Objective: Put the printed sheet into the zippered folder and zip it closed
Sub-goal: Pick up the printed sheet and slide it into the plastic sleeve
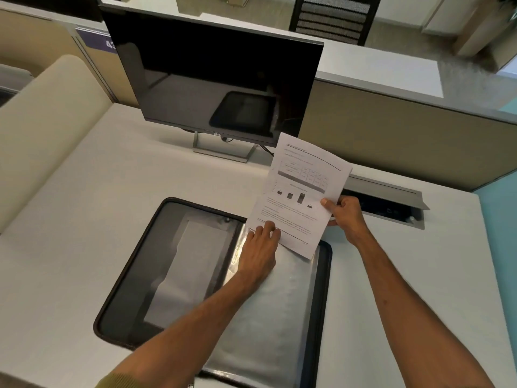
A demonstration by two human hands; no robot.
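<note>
The zippered folder [134,275] lies open flat on the desk, dark-rimmed with silvery inner panels. The printed sheet [302,189], white with a table and bar chart, is held tilted over the folder's far right corner. My right hand [347,217] pinches the sheet's right edge between thumb and fingers. My left hand [260,253] rests over the folder's middle fold, its fingertips on the sheet's lower left corner.
A dark monitor [212,79] on a metal stand stands behind the folder. A cable box with its lid raised [391,203] sits in the desk right of the sheet. A cream padded partition [47,130] borders the left.
</note>
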